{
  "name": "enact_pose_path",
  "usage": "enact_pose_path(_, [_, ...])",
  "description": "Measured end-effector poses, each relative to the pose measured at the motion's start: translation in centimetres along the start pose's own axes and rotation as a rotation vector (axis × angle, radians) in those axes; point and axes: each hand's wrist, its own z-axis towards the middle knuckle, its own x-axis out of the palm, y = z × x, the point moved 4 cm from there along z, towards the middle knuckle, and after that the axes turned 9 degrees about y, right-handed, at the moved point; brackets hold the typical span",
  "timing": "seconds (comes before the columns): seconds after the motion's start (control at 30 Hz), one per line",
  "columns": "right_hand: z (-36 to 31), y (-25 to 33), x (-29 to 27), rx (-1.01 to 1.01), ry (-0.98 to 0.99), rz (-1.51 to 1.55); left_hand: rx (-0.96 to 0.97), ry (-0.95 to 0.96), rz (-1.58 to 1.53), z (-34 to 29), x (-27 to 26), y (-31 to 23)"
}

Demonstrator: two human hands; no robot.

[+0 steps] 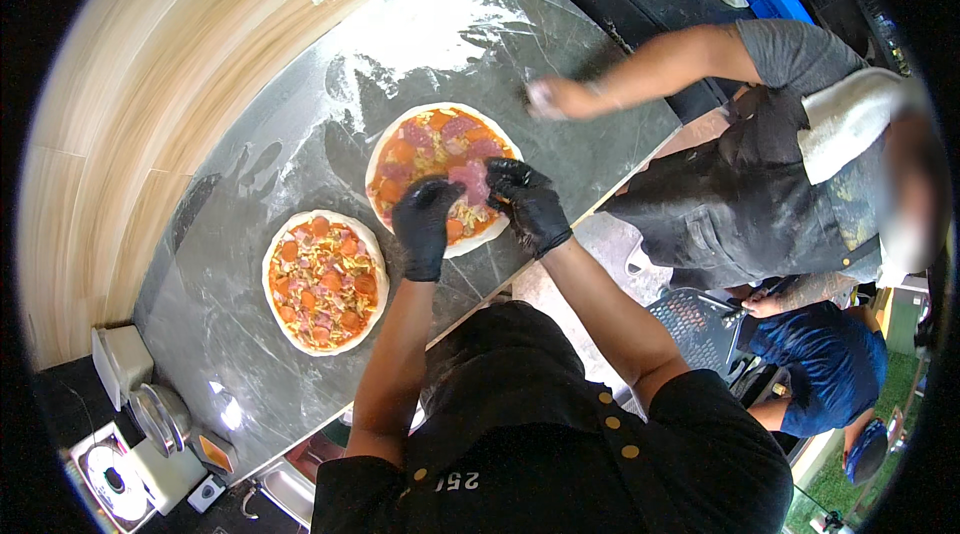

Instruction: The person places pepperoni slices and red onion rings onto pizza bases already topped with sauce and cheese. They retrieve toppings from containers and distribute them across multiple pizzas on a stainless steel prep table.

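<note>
Both my hands wear black gloves and work over a raw round pizza [430, 149] topped with red sauce, pepperoni and pink meat slices. My left hand [424, 224] rests on the pizza's near edge. My right hand [528, 202] pinches a pink slice of meat [470, 181] just above the pizza's right side. A second topped pizza [324, 281] lies to the left on the dark floured counter [250, 234], with neither hand on it.
A co-worker in a dark apron stands at the right, one floured hand [547, 99] on the counter beyond the pizza. A flour heap [440, 19] lies at the far end. A scale [115, 479] and a metal cup [160, 417] sit lower left.
</note>
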Motion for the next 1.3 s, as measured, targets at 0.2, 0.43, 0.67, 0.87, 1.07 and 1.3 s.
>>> enact_pose_path(0.2, [4.9,3.5,-3.8,-0.279,0.144,-0.767,0.498,0.233,0.49,2.1,-1.0,0.4])
enact_pose_path(0.43, [7.9,2.8,-3.0,-0.631,0.59,-1.2,0.54,0.627,0.856,2.6,-0.1,6.2])
enact_pose_path(0.67, [5.6,2.7,-5.5,-0.669,0.701,-1.55,0.597,0.668,0.942,0.5,-0.3,4.4])
enact_pose_path(0.87, [0.2,6.7,-3.3,-0.726,0.375,-1.261,0.512,0.372,0.705,-1.0,-1.5,-1.1])
enact_pose_path(1.07, [-15.0,2.0,1.5,-0.652,0.048,-0.346,0.372,0.269,0.357,-8.8,-0.1,-2.7])
enact_pose_path(1.3, [-51.3,-19.9,0.4,-0.65,-0.91,-0.679,-0.125,1.357,-0.013,-39.3,8.3,4.6])
